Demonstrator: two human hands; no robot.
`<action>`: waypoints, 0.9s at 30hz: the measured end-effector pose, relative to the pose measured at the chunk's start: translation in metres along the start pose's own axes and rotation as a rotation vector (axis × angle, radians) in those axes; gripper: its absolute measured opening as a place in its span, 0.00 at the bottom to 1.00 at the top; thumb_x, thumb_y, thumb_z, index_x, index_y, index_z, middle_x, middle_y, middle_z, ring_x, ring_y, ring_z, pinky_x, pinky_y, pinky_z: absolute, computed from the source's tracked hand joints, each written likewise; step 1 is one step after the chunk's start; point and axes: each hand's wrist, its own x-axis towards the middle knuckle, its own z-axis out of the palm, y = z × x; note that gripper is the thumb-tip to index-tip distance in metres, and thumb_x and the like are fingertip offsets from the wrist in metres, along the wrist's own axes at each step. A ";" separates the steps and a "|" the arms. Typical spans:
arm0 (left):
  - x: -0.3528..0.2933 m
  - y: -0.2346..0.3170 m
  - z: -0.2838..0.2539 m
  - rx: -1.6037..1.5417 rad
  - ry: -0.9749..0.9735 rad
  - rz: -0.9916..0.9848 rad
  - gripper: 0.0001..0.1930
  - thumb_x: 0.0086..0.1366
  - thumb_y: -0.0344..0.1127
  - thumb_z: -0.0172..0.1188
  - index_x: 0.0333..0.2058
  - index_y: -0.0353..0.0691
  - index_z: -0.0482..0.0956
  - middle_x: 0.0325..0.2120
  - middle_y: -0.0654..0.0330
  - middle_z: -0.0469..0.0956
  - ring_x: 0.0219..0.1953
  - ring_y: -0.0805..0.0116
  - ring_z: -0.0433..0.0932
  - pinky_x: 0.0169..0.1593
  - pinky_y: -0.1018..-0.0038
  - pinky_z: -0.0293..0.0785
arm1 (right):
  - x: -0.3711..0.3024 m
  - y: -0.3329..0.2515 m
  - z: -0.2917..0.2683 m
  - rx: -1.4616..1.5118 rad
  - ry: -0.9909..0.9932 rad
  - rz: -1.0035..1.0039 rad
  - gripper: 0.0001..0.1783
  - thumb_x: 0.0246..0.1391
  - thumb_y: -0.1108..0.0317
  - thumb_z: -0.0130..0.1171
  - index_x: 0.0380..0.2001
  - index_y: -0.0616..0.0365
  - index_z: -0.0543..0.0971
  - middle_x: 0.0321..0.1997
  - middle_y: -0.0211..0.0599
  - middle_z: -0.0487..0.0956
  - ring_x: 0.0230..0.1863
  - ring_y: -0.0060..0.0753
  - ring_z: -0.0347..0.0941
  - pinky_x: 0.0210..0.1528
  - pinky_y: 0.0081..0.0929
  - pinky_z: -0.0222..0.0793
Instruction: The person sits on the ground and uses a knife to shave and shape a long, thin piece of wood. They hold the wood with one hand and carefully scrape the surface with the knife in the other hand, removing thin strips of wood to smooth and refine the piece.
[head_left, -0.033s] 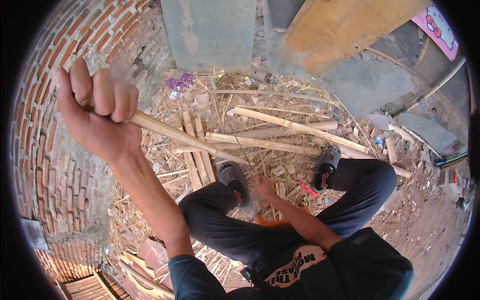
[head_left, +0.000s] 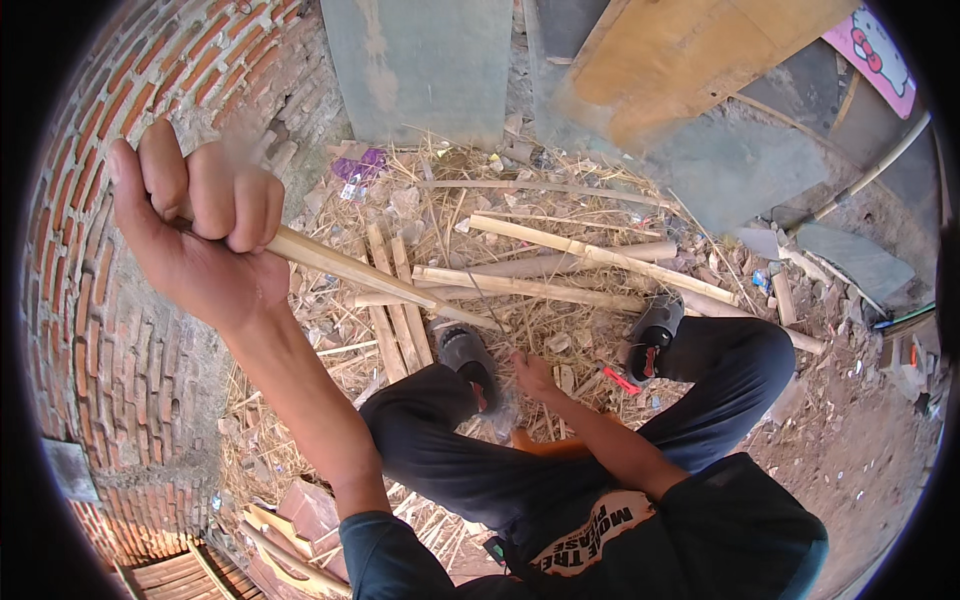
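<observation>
Left hand point(head_left: 205, 235) is raised in the upper left of the frame, fist closed around a bamboo strip point(head_left: 385, 282) that slants down toward centre, its far end near the sandalled foot point(head_left: 468, 358). Nothing has shifted from the earlier frame. Right hand point(head_left: 533, 377) is low at centre by the shin; can't tell its grip.

Nothing has shifted between the earlier picture and now; the left hand point(head_left: 205, 235) is raised at the same height beside the brick wall point(head_left: 90, 330), fist closed around the same end of the bamboo stick point(head_left: 380, 280); the stick slants at the same angle toward the sandals; the right hand point(head_left: 535, 378) remains low between the feet, touching the straw-strewn ground point(head_left: 560, 345).
</observation>
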 end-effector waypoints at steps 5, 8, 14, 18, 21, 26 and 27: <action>0.003 -0.006 0.013 0.085 0.058 0.030 0.24 0.85 0.47 0.38 0.23 0.52 0.55 0.11 0.72 0.50 0.11 0.80 0.44 0.16 0.79 0.43 | 0.012 0.024 -0.007 0.041 0.018 0.072 0.34 0.70 0.41 0.50 0.19 0.58 0.70 0.15 0.32 0.68 0.17 0.26 0.66 0.22 0.33 0.64; -0.007 0.003 0.002 0.155 0.152 0.038 0.24 0.84 0.47 0.39 0.23 0.52 0.55 0.11 0.72 0.50 0.11 0.80 0.44 0.16 0.79 0.43 | -0.024 -0.020 -0.009 0.048 -0.091 0.163 0.33 0.71 0.42 0.49 0.19 0.58 0.70 0.16 0.31 0.68 0.17 0.25 0.65 0.22 0.32 0.62; 0.001 0.001 -0.003 0.281 0.279 0.066 0.23 0.84 0.47 0.41 0.24 0.53 0.55 0.12 0.73 0.49 0.13 0.81 0.43 0.16 0.79 0.43 | -0.070 -0.032 -0.036 0.188 -0.184 0.043 0.33 0.74 0.40 0.46 0.23 0.57 0.68 0.17 0.26 0.64 0.16 0.22 0.59 0.20 0.30 0.57; -0.001 0.003 -0.012 0.401 0.413 0.076 0.23 0.83 0.47 0.43 0.23 0.53 0.55 0.13 0.73 0.49 0.13 0.81 0.43 0.17 0.79 0.42 | -0.088 -0.070 -0.037 0.194 -0.221 0.057 0.32 0.75 0.40 0.45 0.24 0.56 0.68 0.17 0.25 0.63 0.15 0.21 0.58 0.20 0.30 0.56; -0.002 0.003 -0.012 0.422 0.487 0.097 0.24 0.82 0.48 0.43 0.22 0.53 0.53 0.12 0.73 0.48 0.14 0.81 0.40 0.17 0.77 0.38 | -0.081 -0.061 -0.030 0.121 -0.197 -0.022 0.33 0.75 0.41 0.45 0.23 0.58 0.69 0.17 0.28 0.66 0.15 0.25 0.61 0.22 0.33 0.60; 0.008 -0.002 0.005 0.358 0.411 0.063 0.23 0.82 0.47 0.45 0.23 0.53 0.55 0.13 0.73 0.49 0.13 0.80 0.43 0.17 0.79 0.41 | -0.034 0.064 -0.045 -0.418 0.089 -0.047 0.41 0.71 0.37 0.44 0.23 0.69 0.77 0.22 0.46 0.78 0.26 0.41 0.79 0.34 0.45 0.73; 0.007 -0.003 0.007 0.354 0.409 0.051 0.24 0.82 0.47 0.45 0.23 0.53 0.55 0.13 0.73 0.49 0.13 0.80 0.43 0.17 0.79 0.41 | -0.028 0.062 -0.048 -0.390 0.043 -0.004 0.42 0.70 0.36 0.45 0.22 0.69 0.78 0.21 0.48 0.79 0.26 0.43 0.80 0.35 0.46 0.73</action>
